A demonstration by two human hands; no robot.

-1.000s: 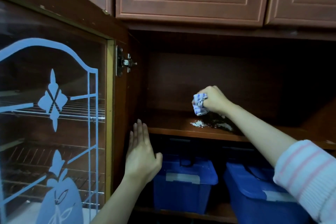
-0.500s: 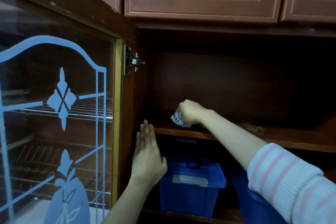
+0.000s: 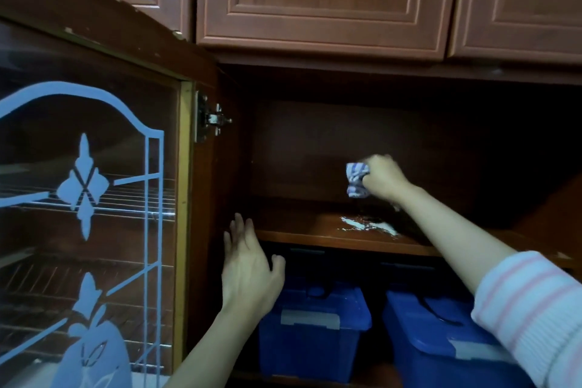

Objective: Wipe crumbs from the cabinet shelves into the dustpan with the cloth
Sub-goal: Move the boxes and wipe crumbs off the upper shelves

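mid-wipe, right hand point(image 3: 382, 179) clamped round the checked cloth point(image 3: 356, 179) just above the white crumbs point(image 3: 367, 225) on the shelf point(image 3: 299, 230), left hand point(image 3: 248, 268) spread loose at its left end, next it probably needs to drop and sweep them nearward, can't spot the dustpan

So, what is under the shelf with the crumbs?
Two blue lidded boxes: left box and right box. Lids hide their contents; the sleeve partly covers the right one.

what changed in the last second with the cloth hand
The right hand, gripping the cloth throughout, dipped to the shelf's left front, then rose back right above the crumbs. The left hand stayed open by the cabinet side; blue bins unmoved.
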